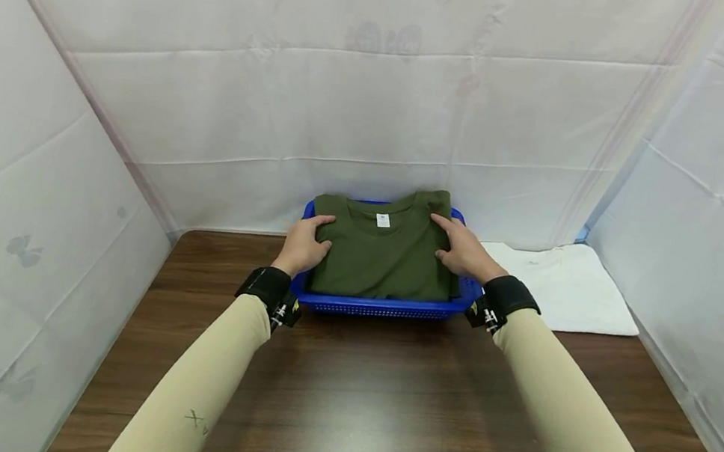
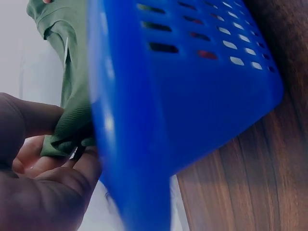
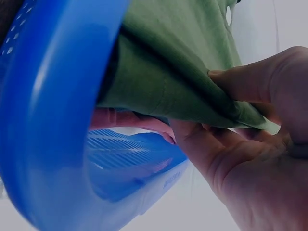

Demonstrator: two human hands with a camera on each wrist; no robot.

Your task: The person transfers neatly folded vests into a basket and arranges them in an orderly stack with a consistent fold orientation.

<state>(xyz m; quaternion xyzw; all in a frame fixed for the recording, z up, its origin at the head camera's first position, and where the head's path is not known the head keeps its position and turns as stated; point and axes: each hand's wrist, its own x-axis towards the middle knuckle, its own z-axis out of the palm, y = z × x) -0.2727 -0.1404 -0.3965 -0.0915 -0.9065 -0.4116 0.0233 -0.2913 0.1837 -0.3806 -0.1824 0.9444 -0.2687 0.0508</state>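
A folded dark green T-shirt (image 1: 386,251) with a white neck label (image 1: 383,220) lies in a blue plastic basket (image 1: 379,308), its collar toward the back wall. My left hand (image 1: 302,243) pinches the shirt's left side, thumb above and fingers beneath, as the left wrist view shows. On the opposite side, my right hand (image 1: 465,250) grips the shirt's edge the same way. In the right wrist view the shirt's edge is raised over the basket rim (image 3: 43,96), and a pink fabric (image 3: 130,121) shows below it.
A folded white cloth (image 1: 564,289) lies on the brown wooden table (image 1: 340,404), right of the basket. White sheeting (image 1: 376,107) hangs close behind the basket and along both sides.
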